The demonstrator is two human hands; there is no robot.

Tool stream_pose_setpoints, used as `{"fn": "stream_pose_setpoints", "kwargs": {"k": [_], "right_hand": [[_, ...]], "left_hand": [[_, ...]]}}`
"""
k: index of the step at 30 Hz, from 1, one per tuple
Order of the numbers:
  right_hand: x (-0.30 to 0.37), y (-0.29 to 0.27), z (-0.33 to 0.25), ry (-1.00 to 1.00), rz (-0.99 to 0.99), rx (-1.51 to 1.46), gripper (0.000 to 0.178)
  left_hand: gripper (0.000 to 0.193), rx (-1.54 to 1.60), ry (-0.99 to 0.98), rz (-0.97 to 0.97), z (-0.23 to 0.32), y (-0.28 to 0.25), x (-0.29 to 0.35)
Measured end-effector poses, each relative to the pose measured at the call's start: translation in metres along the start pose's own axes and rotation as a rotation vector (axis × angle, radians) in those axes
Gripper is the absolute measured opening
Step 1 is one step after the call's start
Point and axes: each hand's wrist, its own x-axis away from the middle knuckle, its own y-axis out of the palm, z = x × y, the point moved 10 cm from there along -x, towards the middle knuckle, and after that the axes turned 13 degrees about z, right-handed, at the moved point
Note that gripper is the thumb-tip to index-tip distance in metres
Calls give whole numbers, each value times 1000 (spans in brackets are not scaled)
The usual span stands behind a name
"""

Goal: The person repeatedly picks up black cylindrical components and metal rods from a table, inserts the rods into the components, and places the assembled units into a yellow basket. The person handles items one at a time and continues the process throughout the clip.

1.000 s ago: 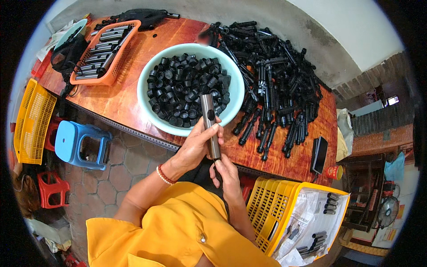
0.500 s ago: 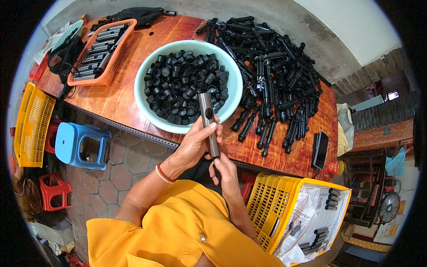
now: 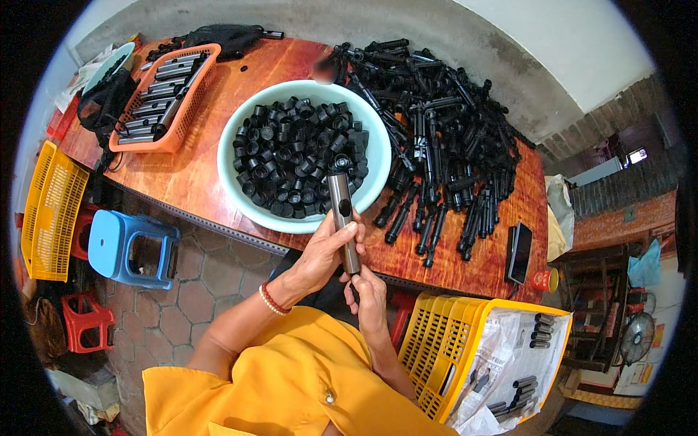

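My left hand is wrapped around a shiny metal tube with a dark oval hole in its side. The tube tilts slightly, its far end overlapping the near rim of a pale blue basin. At the tube's near end, my right hand has its fingers pinched on a small black part, mostly hidden by the fingers. Whether that part has entered the tube I cannot tell. Many black plastic caps fill the basin.
A heap of black tubular assemblies covers the table's right side. An orange basket of metal tubes stands left. Near the right edge lies a phone, beside a cup. A yellow crate holds tubes on newspaper; a blue stool stands left.
The table and its contents sit slightly lower in view. The tube and both hands have shifted a little lower too. My left hand keeps its grip; the right fingers are more curled near the tube's end.
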Motion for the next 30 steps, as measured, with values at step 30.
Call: {"fn": "stream_pose_setpoints", "kwargs": {"k": [30], "right_hand": [[20,-7,-16,89,-259,23,28]], "left_hand": [[47,449,-110,-190,22,17,-5]]}}
